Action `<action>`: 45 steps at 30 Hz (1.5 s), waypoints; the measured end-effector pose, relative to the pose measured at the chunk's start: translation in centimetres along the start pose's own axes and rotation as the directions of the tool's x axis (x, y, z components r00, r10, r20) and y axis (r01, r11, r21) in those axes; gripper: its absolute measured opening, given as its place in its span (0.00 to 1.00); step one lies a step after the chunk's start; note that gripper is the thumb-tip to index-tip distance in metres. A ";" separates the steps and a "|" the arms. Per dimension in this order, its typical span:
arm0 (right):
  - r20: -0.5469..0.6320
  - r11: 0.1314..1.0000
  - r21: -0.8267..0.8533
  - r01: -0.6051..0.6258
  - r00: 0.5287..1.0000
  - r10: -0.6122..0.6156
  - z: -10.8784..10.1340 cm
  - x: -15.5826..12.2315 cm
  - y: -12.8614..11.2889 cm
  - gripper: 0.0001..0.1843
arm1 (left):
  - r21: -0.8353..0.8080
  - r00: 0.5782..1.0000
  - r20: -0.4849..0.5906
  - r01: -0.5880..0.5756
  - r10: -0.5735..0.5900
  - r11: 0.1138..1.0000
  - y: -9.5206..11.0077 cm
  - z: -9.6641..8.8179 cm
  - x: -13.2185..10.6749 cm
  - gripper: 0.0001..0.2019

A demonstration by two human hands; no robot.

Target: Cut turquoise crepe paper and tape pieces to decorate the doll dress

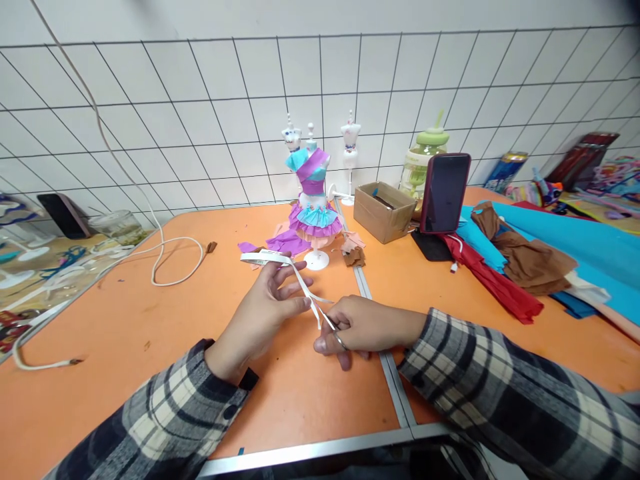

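Note:
My left hand (pixel 260 307) is closed around a roll of narrow white tape (pixel 255 257), held above the orange table. A loose strip (pixel 301 281) of the tape runs down past the fingers toward my right hand (pixel 357 321). That hand is closed on scissors (pixel 339 341), with a finger loop showing at the thumb. The blades point up toward the strip's end; whether they touch it I cannot tell. Just beyond stands a small white mannequin (pixel 317 260) wearing a purple and turquoise ruffled dress (pixel 315 217).
Two more small mannequins (pixel 351 143) stand by the tiled wall. At the right are a cardboard box (pixel 383 217), a propped phone (pixel 445 193), a green-lidded bottle (pixel 431 143) and red, brown and blue crepe-like sheets (pixel 525 247). A white cable (pixel 163 257) lies at left.

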State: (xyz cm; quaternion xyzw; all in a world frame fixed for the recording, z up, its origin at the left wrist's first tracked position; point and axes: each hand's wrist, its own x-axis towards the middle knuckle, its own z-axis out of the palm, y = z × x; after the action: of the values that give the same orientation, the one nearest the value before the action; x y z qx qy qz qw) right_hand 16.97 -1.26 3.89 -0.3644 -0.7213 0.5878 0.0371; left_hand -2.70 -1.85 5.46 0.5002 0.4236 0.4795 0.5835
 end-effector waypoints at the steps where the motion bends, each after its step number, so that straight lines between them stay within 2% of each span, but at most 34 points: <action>1: -0.011 1.000 -0.021 -0.001 1.000 0.001 0.0 0.0 0.0 0.23 | 0.013 1.000 0.007 -0.007 0.007 1.000 0.0 0.1 0.0 0.29; 6: -0.078 0.987 -0.151 0.051 0.995 -0.063 0.1 0.1 -0.4 0.23 | 0.066 0.998 0.049 -0.029 0.026 0.997 0.0 0.4 -0.3 0.30; 14: -0.146 0.978 -0.200 0.061 0.985 -0.092 0.5 0.6 -0.3 0.22 | 0.105 0.997 0.069 -0.037 0.030 0.994 0.1 0.7 -0.6 0.31; 30: -0.135 0.958 -0.282 0.058 0.986 -0.099 0.5 0.7 -0.4 0.22 | 0.070 0.999 0.035 0.003 -0.005 0.998 -0.1 0.6 -0.5 0.30; 41: -0.107 0.975 -0.216 0.043 0.992 -0.067 0.5 0.8 -0.3 0.22 | 0.084 0.999 0.034 0.005 -0.007 0.996 -0.2 0.6 -0.4 0.30; 43: -0.089 0.989 -0.140 0.047 0.994 -0.059 0.3 0.5 -0.6 0.21 | 0.087 1.000 0.023 0.002 -0.004 0.996 -0.1 0.6 -0.5 0.31; 45: -0.007 1.000 0.017 0.017 1.000 -0.016 0.2 0.2 -0.9 0.24 | 0.088 1.000 0.016 -0.007 0.006 0.996 0.0 0.7 -0.7 0.32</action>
State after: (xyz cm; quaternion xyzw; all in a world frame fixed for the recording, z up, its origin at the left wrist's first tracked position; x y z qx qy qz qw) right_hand 16.34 -1.33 4.59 -0.3602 -0.7192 0.5923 0.0476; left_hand -2.16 -2.62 5.57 0.5304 0.4380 0.4583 0.5628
